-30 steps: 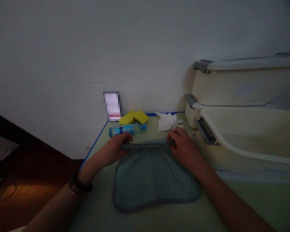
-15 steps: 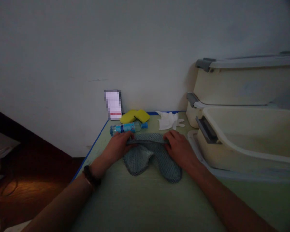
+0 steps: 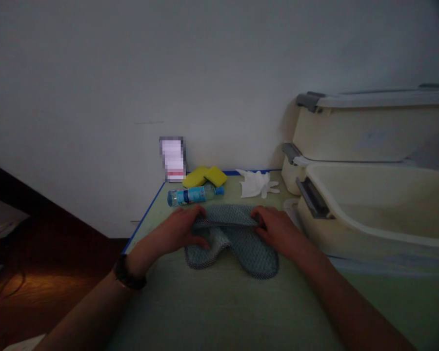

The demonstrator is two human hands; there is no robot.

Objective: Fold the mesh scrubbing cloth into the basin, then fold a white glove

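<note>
A grey-blue cleaning cloth [image 3: 258,253] with a checked border lies on the table, its far edge folded over toward me and its near edge in two rounded lobes. My left hand [image 3: 181,226] rests at the left end of the fold, fingers on the cloth and thumb spread apart from them. At the fold's right end, my right hand [image 3: 274,229] pinches the cloth between thumb and fingers. Just beyond my left hand lies a plastic bottle [image 3: 193,195] with a blue label and cap.
Yellow sponges [image 3: 215,176] and a white glove [image 3: 256,184] lie along the back of the table [image 3: 219,312]. A phone [image 3: 173,158] leans on the wall at the left corner. Cream storage bins [image 3: 369,251] with grey handles stand at the right.
The folded flap has come further toward me and shows wider. My left thumb has moved away from its fingers. The right hand has shifted slightly toward me with the fold.
</note>
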